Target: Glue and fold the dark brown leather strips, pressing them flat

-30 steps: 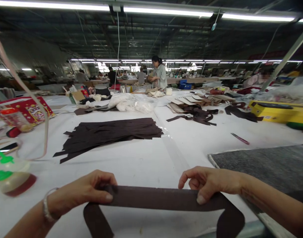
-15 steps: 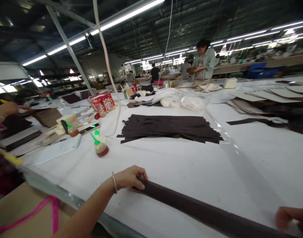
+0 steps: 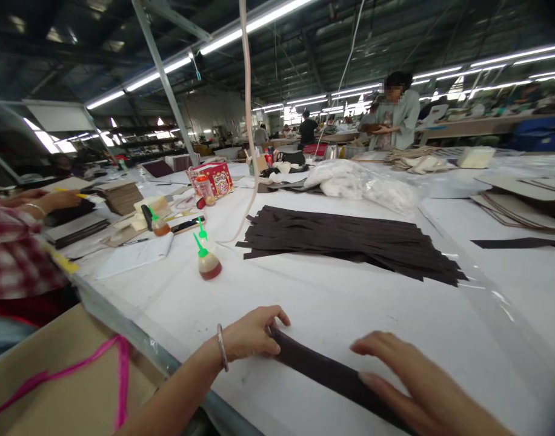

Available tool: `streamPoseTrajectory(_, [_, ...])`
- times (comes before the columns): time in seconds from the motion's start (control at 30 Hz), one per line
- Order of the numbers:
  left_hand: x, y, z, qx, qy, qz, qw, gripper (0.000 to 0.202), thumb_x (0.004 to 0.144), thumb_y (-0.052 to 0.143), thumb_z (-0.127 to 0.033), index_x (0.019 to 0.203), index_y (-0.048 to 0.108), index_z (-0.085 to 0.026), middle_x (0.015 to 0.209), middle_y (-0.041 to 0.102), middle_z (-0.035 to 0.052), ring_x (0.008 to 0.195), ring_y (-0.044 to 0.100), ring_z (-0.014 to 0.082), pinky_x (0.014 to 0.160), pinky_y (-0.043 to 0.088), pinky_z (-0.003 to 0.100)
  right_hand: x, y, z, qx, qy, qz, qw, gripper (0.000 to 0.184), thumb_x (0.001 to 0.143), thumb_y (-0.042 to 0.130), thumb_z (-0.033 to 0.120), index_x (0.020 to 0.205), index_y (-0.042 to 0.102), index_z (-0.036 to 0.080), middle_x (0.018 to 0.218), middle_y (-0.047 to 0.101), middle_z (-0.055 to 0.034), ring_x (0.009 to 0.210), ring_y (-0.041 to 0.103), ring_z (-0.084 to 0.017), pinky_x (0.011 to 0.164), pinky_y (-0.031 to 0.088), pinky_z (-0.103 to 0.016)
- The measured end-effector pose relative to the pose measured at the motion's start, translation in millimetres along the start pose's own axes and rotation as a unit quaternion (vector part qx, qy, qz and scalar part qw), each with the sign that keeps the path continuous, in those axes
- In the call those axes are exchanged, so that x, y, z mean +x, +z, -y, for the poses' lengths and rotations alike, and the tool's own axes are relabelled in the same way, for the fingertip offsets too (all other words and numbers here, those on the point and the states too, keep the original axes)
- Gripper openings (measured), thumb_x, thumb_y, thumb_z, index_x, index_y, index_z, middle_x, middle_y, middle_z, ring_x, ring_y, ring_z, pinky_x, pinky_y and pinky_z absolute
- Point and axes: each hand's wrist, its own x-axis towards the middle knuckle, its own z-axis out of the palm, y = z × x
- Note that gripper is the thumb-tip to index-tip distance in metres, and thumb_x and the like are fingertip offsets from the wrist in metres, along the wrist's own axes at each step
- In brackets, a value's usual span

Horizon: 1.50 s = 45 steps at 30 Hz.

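Note:
A long dark brown strip (image 3: pixel 323 367) lies slantwise across the white table near its front edge. My left hand (image 3: pixel 254 332), with a bracelet at the wrist, grips the far left end of the strip between thumb and fingers. Over the strip's nearer part is my right hand (image 3: pixel 409 378), thumb and fingers apart, the thumb at the strip's edge; whether it touches cannot be made out. Beyond both hands a wide pile of similar dark strips (image 3: pixel 345 239) lies flat. The near end of the held strip runs out of view under my right forearm.
Green-tipped squeeze bottles (image 3: pixel 209 264) stand left of the pile, near a red patterned box (image 3: pixel 212 180). Clear plastic bags (image 3: pixel 350 181) lie behind it. Stacked boards (image 3: pixel 523 209) are at the right. A co-worker in a checked sleeve (image 3: pixel 20 254) works at the left; another person stands behind.
My right hand has come in from the lower right, leftward along the strip, with its fingers spread. My left hand still grips the strip's end. The view has turned left.

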Motion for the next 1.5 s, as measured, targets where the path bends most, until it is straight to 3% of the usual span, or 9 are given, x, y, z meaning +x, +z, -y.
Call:
streamPoseTrajectory(0.1, [-1, 1.0, 10, -0.016, -0.003, -0.035, 0.999, 0.049, 0.054, 0.056, -0.011, 0.102, 0.052, -0.017, 0.065, 0.048, -0.0081, 0.051, 0.05, 0.0101, 0.048, 0.04, 0.022, 45, 55, 53, -0.094, -0.043, 0.004, 0.995, 0.031, 0.088, 0.052, 0.024, 0.119, 0.056, 0.025, 0.118, 0.056, -0.0087, 0.107, 0.049, -0.027, 0.091, 0.035, -0.046])
streamPoseTrajectory(0.17, [-1, 1.7, 17, -0.016, -0.002, -0.061, 0.998, 0.05, 0.055, 0.053, -0.009, 0.104, 0.051, -0.017, 0.063, 0.047, -0.0088, 0.051, 0.05, 0.0102, 0.048, 0.04, 0.022, 67, 76, 74, -0.138, -0.039, 0.003, 0.99, 0.027, 0.086, 0.053, 0.018, 0.111, 0.06, 0.023, 0.112, 0.059, -0.008, 0.103, 0.05, -0.028, 0.087, 0.035, -0.045])
streamPoseTrajectory(0.3, [-10, 0.7, 22, 0.016, 0.007, -0.116, 0.993, 0.052, 0.055, 0.052, -0.004, 0.105, 0.054, -0.018, 0.065, 0.051, -0.0075, 0.056, 0.049, 0.0105, 0.049, 0.035, 0.021, 87, 92, 78, -0.169, -0.022, -0.013, 0.985, 0.013, 0.085, 0.053, 0.015, 0.091, 0.062, 0.021, 0.097, 0.062, -0.0039, 0.095, 0.052, -0.025, 0.081, 0.032, -0.042])
streamPoseTrajectory(0.4, [-22, 3.1, 21, 0.056, 0.022, -0.19, 0.98, 0.048, 0.064, 0.048, -0.002, 0.108, 0.055, -0.02, 0.08, 0.058, -0.0026, 0.068, 0.052, 0.0127, 0.062, 0.041, 0.025, 92, 96, 69, -0.151, -0.023, -0.022, 0.988, 0.012, 0.083, 0.055, 0.013, 0.087, 0.06, 0.022, 0.09, 0.062, -0.0008, 0.091, 0.052, -0.023, 0.079, 0.029, -0.039])
streamPoseTrajectory(0.5, [-35, 14.5, 23, 0.178, 0.109, -0.27, 0.94, 0.042, 0.077, 0.039, -0.001, 0.112, 0.054, -0.021, 0.105, 0.058, 0.0044, 0.09, 0.053, 0.0178, 0.084, 0.044, 0.034, 95, 98, 64, -0.131, -0.045, -0.03, 0.99, 0.012, 0.083, 0.055, 0.012, 0.087, 0.06, 0.023, 0.089, 0.062, 0.0001, 0.089, 0.051, -0.021, 0.078, 0.028, -0.037])
streamPoseTrajectory(0.63, [-44, 33.3, 39, 0.4, 0.258, -0.214, 0.853, 0.029, 0.088, 0.041, -0.009, 0.109, 0.058, -0.018, 0.105, 0.062, 0.0073, 0.093, 0.055, 0.0228, 0.082, 0.049, 0.039, 97, 102, 62, -0.125, -0.069, -0.037, 0.989, 0.017, 0.083, 0.053, 0.008, 0.089, 0.06, 0.022, 0.09, 0.061, -0.0011, 0.087, 0.049, -0.021, 0.078, 0.029, -0.036])
streamPoseTrajectory(0.8, [-50, 33.9, 54, 0.495, 0.3, -0.241, 0.779, 0.036, 0.088, 0.044, -0.009, 0.122, 0.053, -0.01, 0.118, 0.063, 0.0122, 0.101, 0.058, 0.0255, 0.084, 0.054, 0.04, 95, 106, 56, -0.105, -0.088, -0.04, 0.99, 0.02, 0.084, 0.05, 0.005, 0.092, 0.06, 0.021, 0.093, 0.059, -0.0029, 0.089, 0.048, -0.022, 0.08, 0.033, -0.037])
streamPoseTrajectory(1.3, [-54, 21.8, 54, 0.461, 0.294, -0.234, 0.804, 0.032, 0.09, 0.046, -0.012, 0.121, 0.055, -0.012, 0.119, 0.064, 0.0104, 0.107, 0.06, 0.0226, 0.093, 0.054, 0.038, 87, 110, 51, -0.124, -0.165, -0.031, 0.978, 0.03, 0.09, 0.042, 0.003, 0.106, 0.062, 0.02, 0.095, 0.056, -0.0069, 0.088, 0.05, -0.021, 0.079, 0.044, -0.037])
streamPoseTrajectory(1.5, [-54, 20.0, 56, 0.488, 0.285, -0.226, 0.793, 0.034, 0.09, 0.047, -0.013, 0.123, 0.054, -0.012, 0.122, 0.063, 0.0098, 0.108, 0.06, 0.0234, 0.094, 0.054, 0.039, 86, 112, 48, -0.153, -0.185, -0.036, 0.97, 0.03, 0.088, 0.044, 0.0, 0.106, 0.061, 0.017, 0.094, 0.055, -0.0068, 0.087, 0.049, -0.021, 0.079, 0.043, -0.037])
